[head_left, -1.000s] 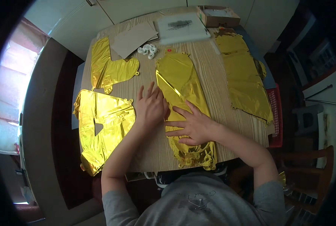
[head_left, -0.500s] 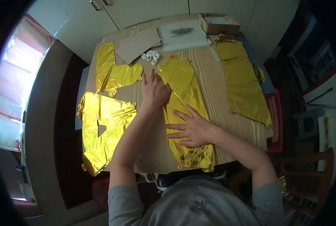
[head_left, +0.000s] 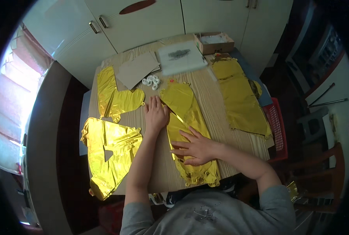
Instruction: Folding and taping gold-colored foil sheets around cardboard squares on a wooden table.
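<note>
A long gold foil balloon, flat and uninflated, lies in the middle of the table in front of me. My left hand rests along its left edge, fingers stretched out close together. Lower down, my right hand lies flat on the foil with its fingers spread. Crumpled foil bunches at the balloon's near end. To the left lie two more flat gold balloons: an angled, bent one farther off and one with a triangular hole nearer me. Another flat gold foil piece lies at the right.
Beyond my left hand sit several white rings or small rolls. Grey-brown cards, a whitish sheet with a dark patch and an open cardboard box are at the back. A red basket stands beside the table's right edge.
My left hand has come down flat along the balloon's edge, its fingers now closer together. The right hand stays spread on the foil. The view has tilted up, showing more of the cupboards.
</note>
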`<state>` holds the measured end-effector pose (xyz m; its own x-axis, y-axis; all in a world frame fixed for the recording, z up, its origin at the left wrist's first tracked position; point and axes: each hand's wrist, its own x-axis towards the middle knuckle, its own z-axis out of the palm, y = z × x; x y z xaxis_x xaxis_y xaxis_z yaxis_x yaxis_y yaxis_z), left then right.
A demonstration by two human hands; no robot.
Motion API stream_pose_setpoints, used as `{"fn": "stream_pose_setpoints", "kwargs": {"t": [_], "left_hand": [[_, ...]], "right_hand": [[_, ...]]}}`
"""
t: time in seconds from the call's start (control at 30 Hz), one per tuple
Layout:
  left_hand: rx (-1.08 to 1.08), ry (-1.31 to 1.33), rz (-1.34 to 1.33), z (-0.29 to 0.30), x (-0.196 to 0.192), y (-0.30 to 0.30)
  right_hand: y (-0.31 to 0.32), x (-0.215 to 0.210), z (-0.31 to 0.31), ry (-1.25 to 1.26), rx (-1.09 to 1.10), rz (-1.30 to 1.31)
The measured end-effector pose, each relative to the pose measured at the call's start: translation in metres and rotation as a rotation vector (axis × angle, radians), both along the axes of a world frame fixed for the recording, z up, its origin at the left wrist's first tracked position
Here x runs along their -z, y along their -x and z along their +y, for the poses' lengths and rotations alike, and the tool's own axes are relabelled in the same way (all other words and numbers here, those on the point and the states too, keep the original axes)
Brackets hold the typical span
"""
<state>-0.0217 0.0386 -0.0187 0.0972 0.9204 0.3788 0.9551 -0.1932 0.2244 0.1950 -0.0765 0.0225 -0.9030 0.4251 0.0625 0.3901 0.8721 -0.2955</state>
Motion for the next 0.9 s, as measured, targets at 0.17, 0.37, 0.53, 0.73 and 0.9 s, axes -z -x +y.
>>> {"fn": "stream_pose_setpoints", "kwargs": {"t": [0.17, 0.37, 0.53, 0.73, 0.9], "left_hand": [[0.063, -0.060, -0.126, 0.001, 0.005, 0.007], [0.080, -0.148, -0.114, -0.005, -0.007, 0.003], [0.098, -0.186, -0.104, -0.006, -0.012, 0.002], [0.078, -0.180, -0.086, -0.006, -0.013, 0.002], [0.078, -0.155, -0.097, -0.005, -0.010, 0.001]], "right_hand": [[-0.014, -0.008, 0.045, 0.078, 0.254, 0.305], [-0.020, 0.044, 0.141, -0.083, 0.753, 0.489], [-0.013, 0.053, 0.155, -0.106, 0.771, 0.551], [-0.009, 0.045, 0.150, -0.184, 0.703, 0.518], [-0.010, 0.049, 0.151, -0.221, 0.704, 0.499]]}}
